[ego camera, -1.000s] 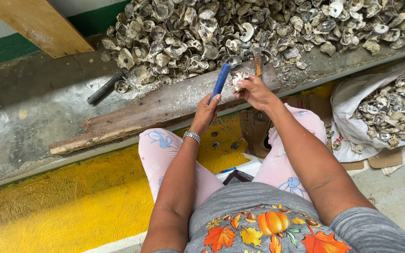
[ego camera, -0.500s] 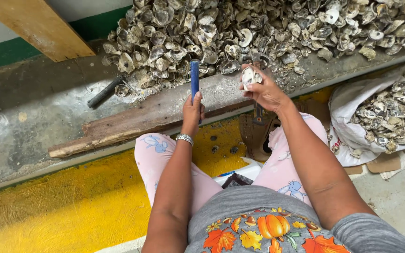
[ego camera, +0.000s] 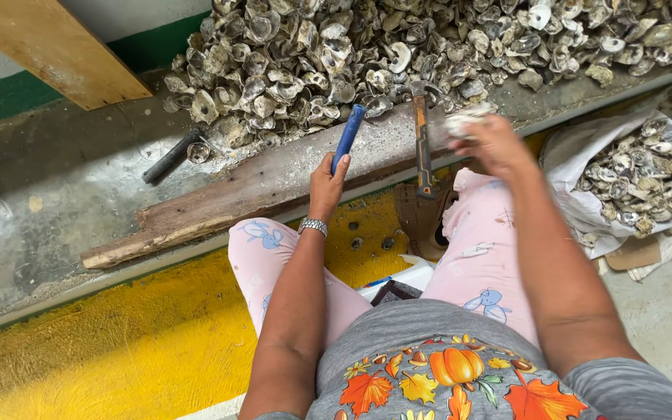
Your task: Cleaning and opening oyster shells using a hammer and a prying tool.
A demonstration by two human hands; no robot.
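My left hand [ego camera: 327,183] grips a blue-handled tool [ego camera: 348,136] that points up toward the pile of oyster shells [ego camera: 398,47]. My right hand [ego camera: 491,144], blurred by motion, holds a pale oyster shell [ego camera: 464,118] above my right knee. A hammer with an orange and black handle [ego camera: 423,144] lies on the ledge between my two hands, its head at the edge of the pile. A worn wooden plank [ego camera: 227,202] runs along the ledge in front of my left hand.
A white sack [ego camera: 585,210] filled with shells [ego camera: 647,183] sits at my right. A dark metal tool [ego camera: 169,158] lies left of the pile. A slanted wooden beam [ego camera: 56,47] crosses the top left. Yellow painted floor [ego camera: 118,342] lies below the grey ledge [ego camera: 40,210].
My right hand has swung rightward with the shell, toward the sack. My left hand has tilted the blue-handled tool and shifted slightly. The hammer now lies uncovered between the hands.
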